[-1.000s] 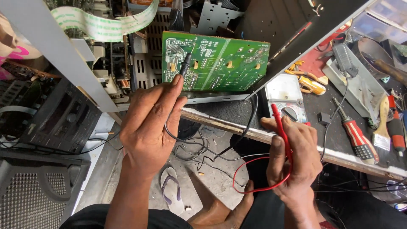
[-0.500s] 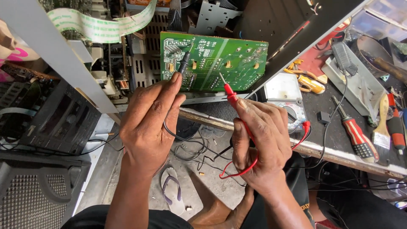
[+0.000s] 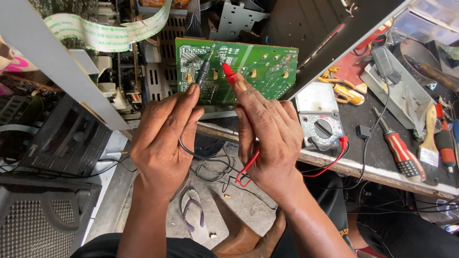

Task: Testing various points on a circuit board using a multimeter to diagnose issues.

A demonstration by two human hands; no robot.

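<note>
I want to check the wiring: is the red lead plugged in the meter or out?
Plugged in: the red lead ends in a red plug seated at the lower right corner of the meter, beside its dial.

Circuit board (image 3: 248,71) stands just beyond both hands, probe tips on it. L hand (image 3: 160,138) sits beside R hand (image 3: 270,136), close together. Meter (image 3: 319,114) on the bench just right of R hand, its leads trailing under the hands; screwdriver (image 3: 399,150) farther right. Sandal (image 3: 195,215) on the floor below the hands.
</note>
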